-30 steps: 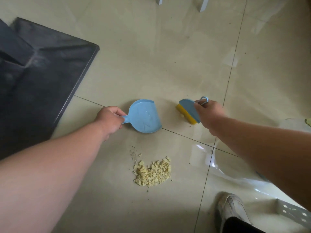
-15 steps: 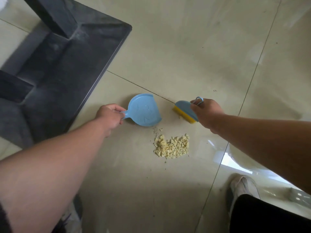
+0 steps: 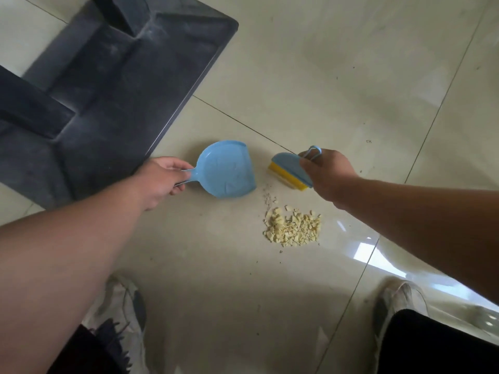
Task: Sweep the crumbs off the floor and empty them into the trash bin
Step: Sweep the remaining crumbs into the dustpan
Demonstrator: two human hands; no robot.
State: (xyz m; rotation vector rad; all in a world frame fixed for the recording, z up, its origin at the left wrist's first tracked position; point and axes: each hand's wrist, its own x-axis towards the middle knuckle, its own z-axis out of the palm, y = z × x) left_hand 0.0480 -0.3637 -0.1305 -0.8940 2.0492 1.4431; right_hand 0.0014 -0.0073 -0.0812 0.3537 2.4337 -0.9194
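Observation:
A heap of pale yellow crumbs lies on the beige tiled floor, with a few stray bits trailing up from its left end. My left hand grips the short handle of a small blue dustpan, which rests just up and left of the heap, its open lip turned toward the crumbs. My right hand holds a small blue brush with yellow bristles just above the heap, bristles down near the floor. Dustpan and brush are a short gap apart. No trash bin is in sight.
A large dark base of a piece of furniture covers the upper left, its edge close to my left hand. My two shoes stand at the bottom. A bright reflection marks the glossy tile right of the heap.
The view has tilted down and shifted, so the crumbs now sit lower right of the dustpan and both shoes show. Both hands keep their hold; dustpan and brush stay just above the heap.

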